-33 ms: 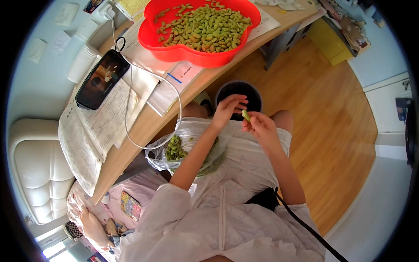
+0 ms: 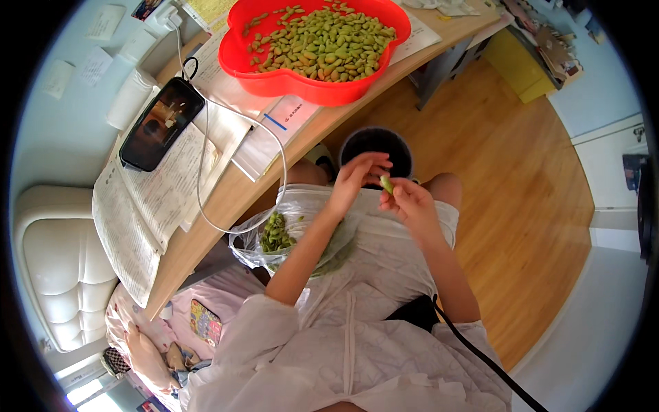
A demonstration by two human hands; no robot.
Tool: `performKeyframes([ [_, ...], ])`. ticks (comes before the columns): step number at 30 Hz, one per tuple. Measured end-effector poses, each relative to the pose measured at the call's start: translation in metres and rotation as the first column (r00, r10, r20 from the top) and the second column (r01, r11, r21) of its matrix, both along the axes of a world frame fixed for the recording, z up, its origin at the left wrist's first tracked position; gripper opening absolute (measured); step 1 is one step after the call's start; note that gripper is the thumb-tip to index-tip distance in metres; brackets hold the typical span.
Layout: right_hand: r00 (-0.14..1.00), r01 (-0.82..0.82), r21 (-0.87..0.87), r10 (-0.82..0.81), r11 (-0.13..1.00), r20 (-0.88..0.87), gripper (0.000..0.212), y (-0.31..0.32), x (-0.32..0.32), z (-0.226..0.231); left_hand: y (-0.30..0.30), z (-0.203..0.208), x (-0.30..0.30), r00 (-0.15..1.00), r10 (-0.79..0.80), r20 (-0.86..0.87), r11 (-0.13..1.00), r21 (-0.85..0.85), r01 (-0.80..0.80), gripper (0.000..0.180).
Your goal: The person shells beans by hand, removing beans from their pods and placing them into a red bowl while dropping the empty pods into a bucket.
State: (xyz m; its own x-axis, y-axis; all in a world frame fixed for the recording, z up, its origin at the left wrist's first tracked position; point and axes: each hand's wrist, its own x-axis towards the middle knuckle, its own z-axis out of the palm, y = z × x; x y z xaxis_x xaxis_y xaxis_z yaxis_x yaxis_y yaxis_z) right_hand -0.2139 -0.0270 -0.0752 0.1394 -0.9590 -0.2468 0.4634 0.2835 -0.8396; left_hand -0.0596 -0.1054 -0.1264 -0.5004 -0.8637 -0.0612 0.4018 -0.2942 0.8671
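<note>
A small green bean pod (image 2: 387, 184) is pinched between the thumb and fingers of my right hand (image 2: 412, 204), above my lap. My left hand (image 2: 358, 180) is just left of it, fingers stretched out and apart; I see nothing in them. Beyond both hands, between my knees, is a dark round bin (image 2: 400, 147) whose inside is too dark to make out. A clear plastic bag (image 2: 248, 255) of green pods (image 2: 276, 235) lies on my lap, partly behind my left forearm. Shelled green beans (image 2: 333, 44) fill much of a red scalloped basin (image 2: 292, 88) on the desk.
The wooden desk (image 2: 223, 199) curves along my left side. On it are a phone (image 2: 161, 125) showing a picture, a looping white cable (image 2: 283, 161) and written papers (image 2: 130, 226). A pale padded chair back (image 2: 65, 275) stands at the far left. Wooden floor (image 2: 515, 206) stretches to the right.
My left hand has dropped very slightly, its fingers a little nearer the pod. My right hand still pinches the pod in nearly the same spot.
</note>
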Motion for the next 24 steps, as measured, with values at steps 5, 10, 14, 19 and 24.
performKeyframes([
  [5, 0.984, -0.070, -0.045, 0.077, 0.997, 0.160, 0.032, 0.023, 0.028, 0.022, 0.074, 0.089, 0.033, 0.970, 0.236, 0.059, 0.875, -0.448, -0.185, 0.032],
  [10, 0.992, -0.093, -0.185, 0.108, 0.978, 0.071, 0.029, 0.035, 0.046, 0.042, 0.086, 0.101, 0.050, 0.888, 0.404, 0.219, 0.780, -0.589, -0.210, 0.022],
  [14, 0.893, -0.164, -0.478, -0.076, 0.863, -0.444, 0.023, 0.035, 0.047, 0.063, 0.090, 0.106, 0.053, 0.921, 0.358, 0.151, 0.811, -0.539, -0.227, 0.020],
  [19, 0.690, -0.242, -0.489, -0.206, 0.838, -0.694, 0.019, 0.040, 0.055, 0.081, 0.095, 0.114, 0.060, 0.915, 0.353, 0.196, 0.816, -0.542, -0.199, 0.020],
  [24, 0.631, -0.227, -0.566, -0.323, 0.792, -0.706, 0.018, 0.045, 0.060, 0.080, 0.103, 0.118, 0.063, 0.896, 0.366, 0.252, 0.825, -0.534, -0.186, 0.020],
])
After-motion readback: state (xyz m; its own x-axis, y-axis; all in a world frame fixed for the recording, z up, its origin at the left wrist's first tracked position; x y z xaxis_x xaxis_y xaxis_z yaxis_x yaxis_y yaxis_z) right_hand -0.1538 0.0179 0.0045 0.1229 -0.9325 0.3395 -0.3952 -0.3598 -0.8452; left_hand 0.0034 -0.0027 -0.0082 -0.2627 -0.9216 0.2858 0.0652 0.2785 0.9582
